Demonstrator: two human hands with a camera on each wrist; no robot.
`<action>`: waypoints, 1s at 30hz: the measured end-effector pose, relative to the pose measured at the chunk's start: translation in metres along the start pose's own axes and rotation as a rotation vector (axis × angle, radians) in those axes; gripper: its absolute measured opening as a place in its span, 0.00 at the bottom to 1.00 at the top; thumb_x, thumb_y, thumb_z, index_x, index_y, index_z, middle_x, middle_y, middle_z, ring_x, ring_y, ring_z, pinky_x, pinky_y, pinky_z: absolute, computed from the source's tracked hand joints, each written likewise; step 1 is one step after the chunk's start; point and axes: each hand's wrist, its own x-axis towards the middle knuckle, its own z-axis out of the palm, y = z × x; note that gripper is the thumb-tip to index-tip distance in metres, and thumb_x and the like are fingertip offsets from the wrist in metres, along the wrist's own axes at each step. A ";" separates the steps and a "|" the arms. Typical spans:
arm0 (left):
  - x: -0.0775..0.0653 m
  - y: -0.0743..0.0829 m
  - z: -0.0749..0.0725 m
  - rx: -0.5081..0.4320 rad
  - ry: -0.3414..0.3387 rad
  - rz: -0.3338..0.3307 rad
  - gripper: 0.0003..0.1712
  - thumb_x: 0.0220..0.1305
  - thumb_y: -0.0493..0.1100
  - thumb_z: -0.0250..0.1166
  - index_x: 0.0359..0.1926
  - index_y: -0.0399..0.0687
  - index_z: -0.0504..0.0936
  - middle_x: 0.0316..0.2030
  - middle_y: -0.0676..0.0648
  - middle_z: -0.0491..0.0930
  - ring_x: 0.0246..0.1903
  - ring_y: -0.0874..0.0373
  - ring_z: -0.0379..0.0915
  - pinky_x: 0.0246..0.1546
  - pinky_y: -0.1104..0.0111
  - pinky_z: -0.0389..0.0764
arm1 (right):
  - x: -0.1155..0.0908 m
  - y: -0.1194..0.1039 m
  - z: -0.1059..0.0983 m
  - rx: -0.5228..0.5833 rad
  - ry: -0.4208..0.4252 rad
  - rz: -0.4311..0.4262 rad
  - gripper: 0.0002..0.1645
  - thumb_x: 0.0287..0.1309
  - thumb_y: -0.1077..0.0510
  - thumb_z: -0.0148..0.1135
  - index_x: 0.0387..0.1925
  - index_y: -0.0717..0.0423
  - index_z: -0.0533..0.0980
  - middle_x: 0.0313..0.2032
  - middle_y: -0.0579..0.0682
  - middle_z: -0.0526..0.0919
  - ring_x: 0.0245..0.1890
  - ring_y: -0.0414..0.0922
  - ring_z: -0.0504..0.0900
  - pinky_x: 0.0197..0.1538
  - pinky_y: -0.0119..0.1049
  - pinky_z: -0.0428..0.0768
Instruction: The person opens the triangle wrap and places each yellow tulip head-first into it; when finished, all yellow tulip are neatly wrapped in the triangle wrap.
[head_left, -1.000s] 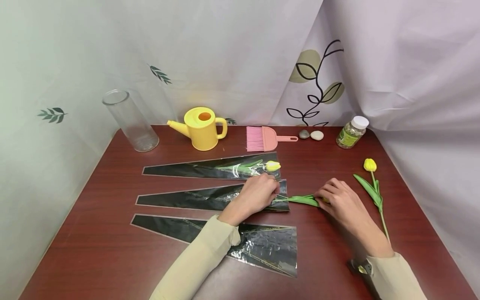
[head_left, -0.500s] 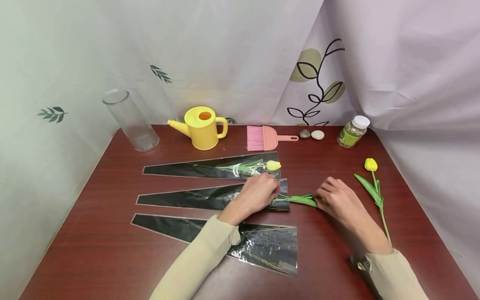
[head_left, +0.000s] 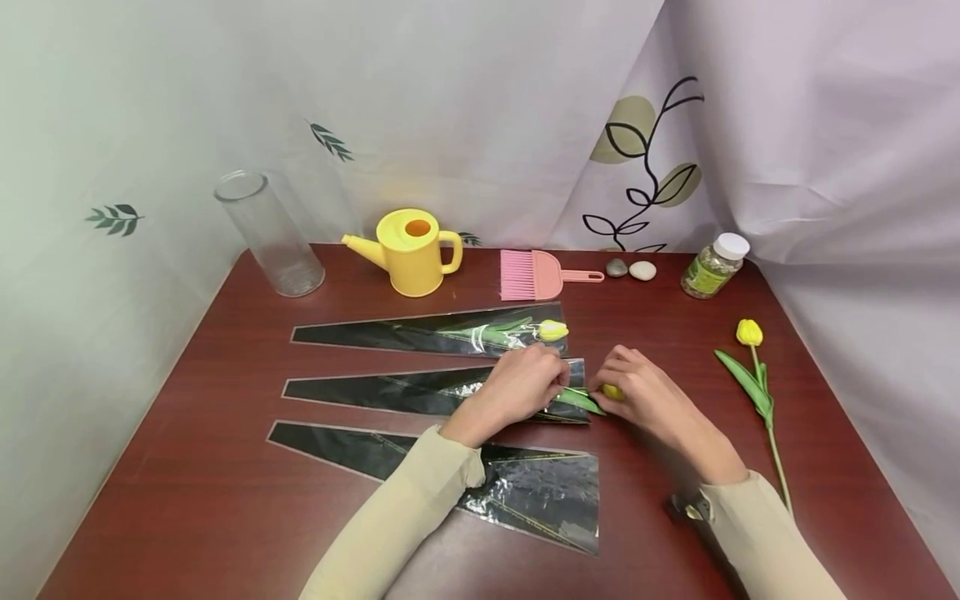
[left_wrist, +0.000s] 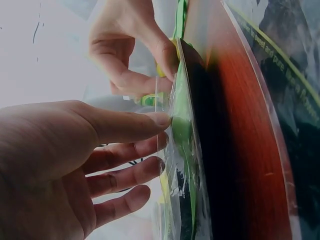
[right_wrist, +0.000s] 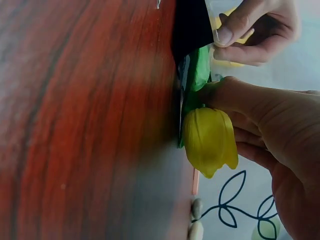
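Note:
My right hand point(head_left: 648, 400) pinches a yellow tulip point(right_wrist: 210, 140) just below its bloom. The tulip's stem and green leaves point(head_left: 577, 401) run leftward into the wide end of the middle clear, black-backed flower sleeve point(head_left: 375, 395). At that mouth my left hand point(head_left: 521, 385) holds the upper film between thumb and index finger, lifted off the backing; its other fingers are loosely spread in the left wrist view. Behind it, another sleeve point(head_left: 360, 333) contains a yellow tulip point(head_left: 553, 331). A flat sleeve point(head_left: 547, 496) lies nearest, partly under my left forearm.
A loose tulip point(head_left: 763, 404) lies at the right. Along the back stand a glass vase point(head_left: 277, 242), a yellow watering can point(head_left: 416, 262) and a lidded jar point(head_left: 712, 267). Between them lie a pink brush and dustpan point(head_left: 543, 275) and two stones point(head_left: 642, 271).
My right hand has moved left, pushing the tulip's leaves into the middle sleeve's mouth. The left hand keeps its hold on the film. The head view has shifted slightly.

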 end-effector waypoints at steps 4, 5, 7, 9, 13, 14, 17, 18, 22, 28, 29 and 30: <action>0.001 0.000 0.000 0.002 -0.005 0.000 0.11 0.63 0.39 0.64 0.25 0.59 0.80 0.28 0.60 0.73 0.35 0.62 0.72 0.25 0.69 0.72 | 0.000 -0.001 0.001 -0.006 -0.011 0.033 0.09 0.44 0.64 0.77 0.27 0.53 0.83 0.26 0.42 0.78 0.34 0.41 0.70 0.39 0.39 0.72; 0.002 0.000 0.000 0.003 -0.005 0.000 0.11 0.63 0.38 0.64 0.25 0.59 0.80 0.28 0.60 0.73 0.35 0.62 0.72 0.25 0.69 0.72 | 0.000 -0.001 0.001 -0.004 -0.011 0.037 0.09 0.44 0.64 0.77 0.28 0.53 0.83 0.26 0.42 0.78 0.34 0.41 0.71 0.39 0.39 0.73; 0.002 0.000 0.001 0.008 -0.003 0.004 0.11 0.62 0.38 0.64 0.24 0.59 0.80 0.27 0.60 0.73 0.34 0.62 0.72 0.25 0.69 0.72 | -0.001 -0.001 0.000 0.013 -0.004 0.046 0.09 0.45 0.63 0.77 0.29 0.53 0.83 0.27 0.42 0.80 0.36 0.41 0.71 0.40 0.39 0.73; 0.002 0.000 0.001 0.014 -0.002 0.008 0.11 0.62 0.39 0.65 0.24 0.59 0.79 0.27 0.60 0.73 0.34 0.62 0.72 0.25 0.69 0.72 | -0.004 -0.001 -0.003 0.036 0.014 0.063 0.10 0.45 0.62 0.77 0.31 0.53 0.84 0.30 0.42 0.81 0.37 0.42 0.72 0.41 0.38 0.73; 0.002 0.000 0.001 0.020 0.001 0.012 0.12 0.63 0.39 0.64 0.24 0.59 0.79 0.27 0.60 0.72 0.34 0.62 0.71 0.24 0.69 0.72 | -0.015 0.003 -0.015 0.080 0.039 0.154 0.17 0.44 0.60 0.78 0.39 0.53 0.84 0.37 0.41 0.82 0.42 0.42 0.73 0.46 0.39 0.70; 0.002 0.000 0.001 0.019 0.002 0.013 0.12 0.63 0.39 0.64 0.23 0.59 0.78 0.27 0.60 0.72 0.34 0.62 0.71 0.24 0.69 0.71 | -0.019 0.004 -0.018 0.082 0.032 0.187 0.19 0.44 0.58 0.78 0.41 0.53 0.83 0.39 0.42 0.82 0.44 0.42 0.73 0.47 0.40 0.70; 0.001 0.000 0.001 0.015 0.006 0.013 0.14 0.62 0.37 0.63 0.22 0.59 0.76 0.25 0.59 0.71 0.32 0.62 0.70 0.23 0.70 0.70 | -0.030 0.008 -0.025 0.088 -0.036 0.288 0.29 0.43 0.54 0.80 0.49 0.54 0.80 0.45 0.43 0.80 0.48 0.43 0.72 0.50 0.43 0.70; 0.001 -0.001 0.001 0.013 0.008 0.012 0.15 0.62 0.37 0.63 0.21 0.59 0.76 0.25 0.59 0.70 0.32 0.62 0.70 0.23 0.70 0.70 | -0.034 0.010 -0.026 0.088 -0.067 0.318 0.31 0.43 0.52 0.80 0.51 0.54 0.79 0.47 0.44 0.80 0.48 0.44 0.72 0.50 0.45 0.71; 0.000 -0.001 0.001 0.007 0.006 0.006 0.15 0.63 0.37 0.63 0.21 0.58 0.75 0.25 0.59 0.70 0.31 0.62 0.69 0.23 0.70 0.70 | -0.042 0.013 -0.027 0.102 -0.161 0.397 0.31 0.47 0.52 0.78 0.53 0.54 0.78 0.46 0.45 0.81 0.46 0.43 0.75 0.47 0.46 0.75; 0.001 0.000 0.002 0.009 -0.003 0.003 0.14 0.64 0.39 0.63 0.22 0.58 0.76 0.26 0.59 0.71 0.32 0.62 0.69 0.23 0.70 0.70 | -0.045 0.015 -0.023 0.108 -0.148 0.408 0.22 0.48 0.57 0.77 0.47 0.51 0.80 0.37 0.41 0.80 0.37 0.38 0.77 0.38 0.41 0.77; 0.001 0.000 0.003 0.009 -0.003 0.003 0.14 0.64 0.38 0.63 0.22 0.59 0.76 0.26 0.59 0.71 0.32 0.63 0.69 0.23 0.70 0.70 | -0.045 0.015 -0.023 0.111 -0.140 0.403 0.21 0.48 0.58 0.76 0.46 0.51 0.81 0.36 0.40 0.80 0.36 0.38 0.77 0.38 0.40 0.77; 0.001 0.000 0.003 0.009 -0.002 0.003 0.14 0.64 0.38 0.63 0.22 0.59 0.76 0.26 0.59 0.71 0.32 0.63 0.69 0.23 0.70 0.70 | -0.045 0.015 -0.022 0.115 -0.132 0.398 0.20 0.48 0.58 0.76 0.45 0.51 0.81 0.36 0.40 0.80 0.36 0.38 0.77 0.38 0.39 0.78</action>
